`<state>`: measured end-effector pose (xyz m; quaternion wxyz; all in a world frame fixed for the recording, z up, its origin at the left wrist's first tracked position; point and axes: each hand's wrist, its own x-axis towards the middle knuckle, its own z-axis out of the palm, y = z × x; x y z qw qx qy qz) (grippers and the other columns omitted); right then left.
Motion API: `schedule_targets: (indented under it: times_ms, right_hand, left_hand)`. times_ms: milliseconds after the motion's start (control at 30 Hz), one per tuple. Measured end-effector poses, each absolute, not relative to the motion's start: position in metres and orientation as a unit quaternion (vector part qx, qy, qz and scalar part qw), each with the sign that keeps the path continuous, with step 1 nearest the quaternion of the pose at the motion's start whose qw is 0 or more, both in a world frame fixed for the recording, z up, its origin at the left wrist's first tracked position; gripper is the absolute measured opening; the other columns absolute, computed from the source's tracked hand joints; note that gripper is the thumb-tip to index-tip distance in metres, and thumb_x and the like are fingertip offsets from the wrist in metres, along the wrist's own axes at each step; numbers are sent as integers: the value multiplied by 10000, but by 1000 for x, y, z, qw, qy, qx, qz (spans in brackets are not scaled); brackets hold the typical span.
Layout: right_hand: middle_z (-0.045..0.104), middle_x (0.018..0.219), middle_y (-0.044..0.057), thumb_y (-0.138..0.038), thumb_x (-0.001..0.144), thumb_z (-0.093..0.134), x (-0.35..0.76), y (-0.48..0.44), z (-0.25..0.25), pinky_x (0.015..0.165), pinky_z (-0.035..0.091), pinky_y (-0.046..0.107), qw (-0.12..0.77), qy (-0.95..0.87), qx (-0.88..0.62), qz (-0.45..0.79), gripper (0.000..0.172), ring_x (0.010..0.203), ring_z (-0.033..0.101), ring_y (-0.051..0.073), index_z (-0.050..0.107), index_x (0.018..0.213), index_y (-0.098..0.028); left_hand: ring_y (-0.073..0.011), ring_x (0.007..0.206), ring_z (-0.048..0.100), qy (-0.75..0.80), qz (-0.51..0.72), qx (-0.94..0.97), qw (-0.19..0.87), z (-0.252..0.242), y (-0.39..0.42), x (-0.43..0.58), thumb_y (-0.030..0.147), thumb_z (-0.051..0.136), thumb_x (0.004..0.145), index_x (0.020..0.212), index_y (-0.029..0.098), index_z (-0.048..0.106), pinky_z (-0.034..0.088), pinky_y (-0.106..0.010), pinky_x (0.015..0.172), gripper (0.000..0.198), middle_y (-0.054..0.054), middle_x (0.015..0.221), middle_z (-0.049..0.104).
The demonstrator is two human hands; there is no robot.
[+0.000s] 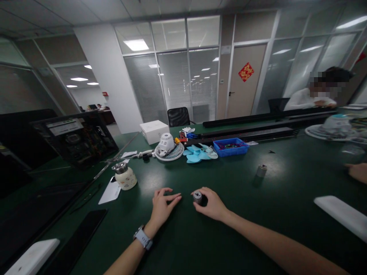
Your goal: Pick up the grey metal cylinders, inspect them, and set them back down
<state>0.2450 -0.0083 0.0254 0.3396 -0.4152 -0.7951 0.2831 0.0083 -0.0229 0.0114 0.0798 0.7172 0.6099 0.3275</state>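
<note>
From where I stand, the small grey metal cylinder [197, 196] is just below the centre of the frame, its round end facing up. The person's right hand [210, 204] grips it from the side, thumb and fingers curled around the wall. The left hand [163, 204] is empty, fingers extended and slightly parted, near the cylinder but not touching it. I can't tell whether the cylinder's base rests on the dark green desk [229, 236] or hangs just above it.

To handle this well, I'd keep that side grip, since it leaves the upper end in plain sight. Smooth metal probably slips and rolls easily (round things love a desk edge), so a firm, even pinch and an upright posture seem wise. The left hand is close enough to lend support; meeting the opposite wall gently would steady it without tipping.

There is decent elbow room around the hands. A second grey metal cylinder [261, 170] stands right of centre, well apart from them. The cream-coloured rounded jar with a shiny metal lid [127, 179], left of centre, deserves care on that side: the arm wearing the pale grey wristwatch [142, 237] could knock it with a wide sweep.
</note>
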Motion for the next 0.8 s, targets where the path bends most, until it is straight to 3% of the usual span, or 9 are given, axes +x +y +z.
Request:
schedule_targets:
  times_ms: [133,300,533,800]
  right_hand:
    - [661,1033,51,-323,743,670,246,-9,24,897,453,384,345,-795,-408,288,328,986,589,221,669,1060,-243]
    - [640,1078,57,-469,620,784,245,-5,18,888,461,379,364,-773,-420,305,556,1002,588,222,608,1090,-230]
    - [652,917,17,-459,639,777,245,-4,18,756,475,322,356,-750,-449,331,418,848,607,179,573,906,-211]
    - [681,1000,47,-389,692,740,254,-4,25,867,474,382,364,-727,-411,412,366,942,623,206,644,990,-201]
  left_hand:
    - [-306,1078,445,621,284,725,85,2,-22,7,543,577,821,989,405,733,394,-510,884,267,-56,1173,597]
    - [-301,1098,432,621,296,720,89,2,-22,7,520,595,816,1090,405,693,392,-503,903,313,-49,1199,591]
    - [-275,1054,476,630,342,691,93,2,-19,5,503,543,852,1116,348,697,387,-486,953,342,-66,1133,620]
    - [-256,1029,517,620,349,694,108,2,-17,4,495,523,864,1048,313,728,392,-449,942,330,-64,1061,645]
